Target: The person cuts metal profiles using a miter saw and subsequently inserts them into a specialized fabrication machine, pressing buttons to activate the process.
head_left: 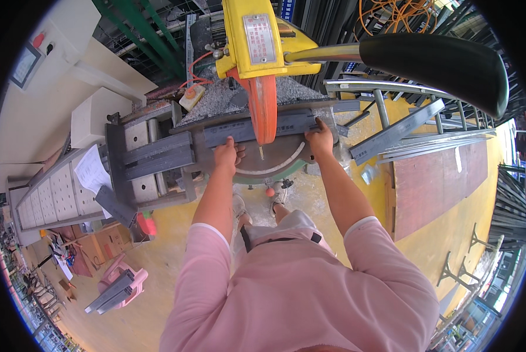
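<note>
A dark grey profile bar (pixel 242 129) lies across the round saw bed (pixel 248 154), along the fence of a cut-off saw. At the bar's left part, my left hand (pixel 226 156) has its thumb on the front edge and its other fingers curled. My right hand (pixel 320 141) grips the bar's right end, thumb and fingers closed on it. Between my hands the orange blade guard (pixel 263 108) of the yellow saw head (pixel 257 44) hangs over the bar and hides part of it. The black saw handle (pixel 439 67) reaches out to the right, touched by neither hand.
Grey bars (pixel 160 154) lie on the roller support at the left, beside a paper sheet (pixel 91 170). A long grey bar (pixel 395 132) rests on a metal rack at the right. A pink stool (pixel 125 281) carrying short bars stands lower left; a reddish board (pixel 439 182) lies right.
</note>
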{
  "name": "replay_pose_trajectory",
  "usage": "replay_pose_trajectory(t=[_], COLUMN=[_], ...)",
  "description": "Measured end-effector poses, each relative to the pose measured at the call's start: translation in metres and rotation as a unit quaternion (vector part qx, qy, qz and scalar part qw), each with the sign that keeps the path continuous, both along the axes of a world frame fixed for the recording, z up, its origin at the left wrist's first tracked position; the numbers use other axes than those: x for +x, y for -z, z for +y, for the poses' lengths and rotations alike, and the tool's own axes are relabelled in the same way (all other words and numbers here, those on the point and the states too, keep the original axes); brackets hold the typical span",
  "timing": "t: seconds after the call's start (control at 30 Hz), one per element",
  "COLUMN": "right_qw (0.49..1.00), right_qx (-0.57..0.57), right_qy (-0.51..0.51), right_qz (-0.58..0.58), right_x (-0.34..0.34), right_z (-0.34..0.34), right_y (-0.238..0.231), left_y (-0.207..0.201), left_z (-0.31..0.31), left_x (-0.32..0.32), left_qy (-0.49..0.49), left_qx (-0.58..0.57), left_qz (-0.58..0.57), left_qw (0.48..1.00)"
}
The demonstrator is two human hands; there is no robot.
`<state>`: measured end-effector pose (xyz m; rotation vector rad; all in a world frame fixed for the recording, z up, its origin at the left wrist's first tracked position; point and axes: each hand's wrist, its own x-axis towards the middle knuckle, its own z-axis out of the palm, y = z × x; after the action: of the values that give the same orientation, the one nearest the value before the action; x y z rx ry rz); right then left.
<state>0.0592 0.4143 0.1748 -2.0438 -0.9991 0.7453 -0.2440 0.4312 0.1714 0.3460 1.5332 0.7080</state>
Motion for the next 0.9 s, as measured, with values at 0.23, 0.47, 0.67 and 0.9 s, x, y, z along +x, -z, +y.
replay_pose_trajectory(t=[0.23, 0.47, 0.67, 0.9], right_qw=[0.99, 0.995, 0.997, 0.997], right_qx=[-0.022, -0.064, -0.067, -0.059], right_qy=[-0.077, -0.042, -0.039, -0.041], right_qz=[-0.114, -0.06, -0.026, -0.022], right_x=[-0.012, -0.02, -0.031, -0.044], right_z=[-0.008, 0.004, 0.005, 0.005], right_y=[-0.019, -0.024, -0.031, -0.026], left_y=[-0.011, -0.011, 0.0, -0.017], left_z=[0.005, 0.013, 0.008, 0.008], left_x=[-0.007, -0.008, -0.006, -0.017], left_qy=[0.01, 0.035, -0.083, -0.097], left_qx=[-0.02, -0.046, -0.002, -0.018], left_qz=[0.067, 0.085, 0.055, 0.087], left_qw=[0.997, 0.995, 0.995, 0.991])
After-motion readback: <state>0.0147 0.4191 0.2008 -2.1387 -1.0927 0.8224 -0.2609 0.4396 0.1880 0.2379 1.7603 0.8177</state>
